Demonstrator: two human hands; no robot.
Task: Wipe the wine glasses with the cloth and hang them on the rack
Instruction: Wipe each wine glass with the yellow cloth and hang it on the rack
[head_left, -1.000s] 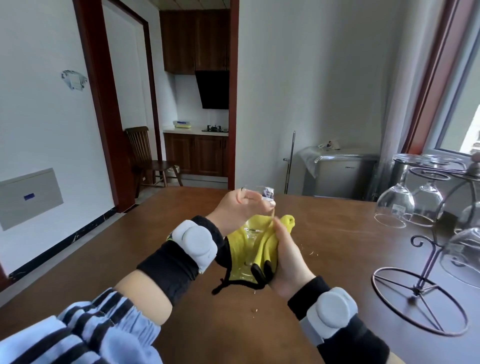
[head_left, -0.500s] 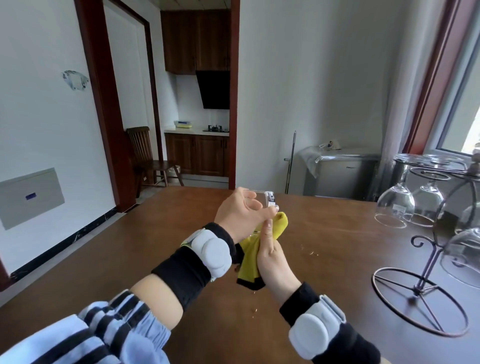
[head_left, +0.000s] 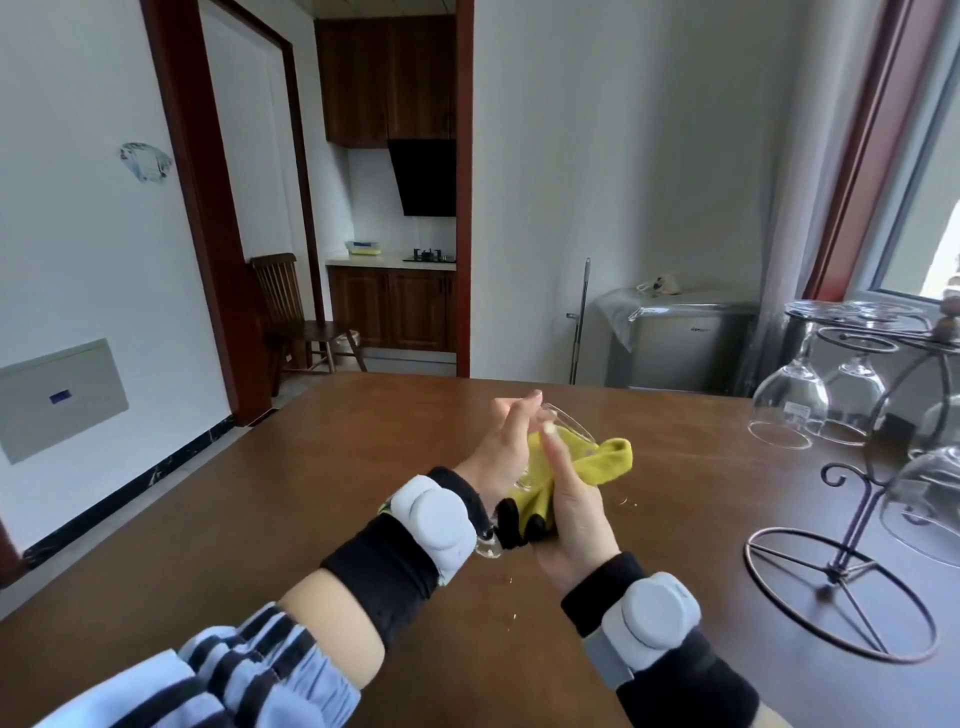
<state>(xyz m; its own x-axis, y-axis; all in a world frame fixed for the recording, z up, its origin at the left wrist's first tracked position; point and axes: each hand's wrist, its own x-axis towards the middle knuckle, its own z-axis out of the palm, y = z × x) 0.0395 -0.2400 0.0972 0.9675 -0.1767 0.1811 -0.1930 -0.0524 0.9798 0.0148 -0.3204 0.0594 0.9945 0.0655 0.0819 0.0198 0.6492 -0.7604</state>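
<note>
Glass in work: You have one wine glass (head_left: 563, 431) above the bench (head_left: 322, 467), tilted, bowl pointing away from you and foot (head_left: 488, 545) near your left wrist. It is not yet on the rack.
Left hand (head_left: 506, 449): You support the bowl with it, fingers laid along the rim side; whether they wrap fully round the glass cannot be told.
Right hand (head_left: 571, 512): You grip the yellow cloth (head_left: 602, 457) with it and press the cloth against the bowl, thumb extended along the glass.
Cloth: Bunched between your hands, one end sticking out to the right, its black edge (head_left: 514, 519) hanging below.
Rack (head_left: 852, 525): Stands on the bench at your right, well apart from your hands.
Done: At least three hung glasses (head_left: 789, 402) show bowl-down on the rack; a further one at the frame edge is too cut off to confirm.
Remaining: In my judgement, finish wiping this glass and hang it. No other unwiped glass is in view.
</note>
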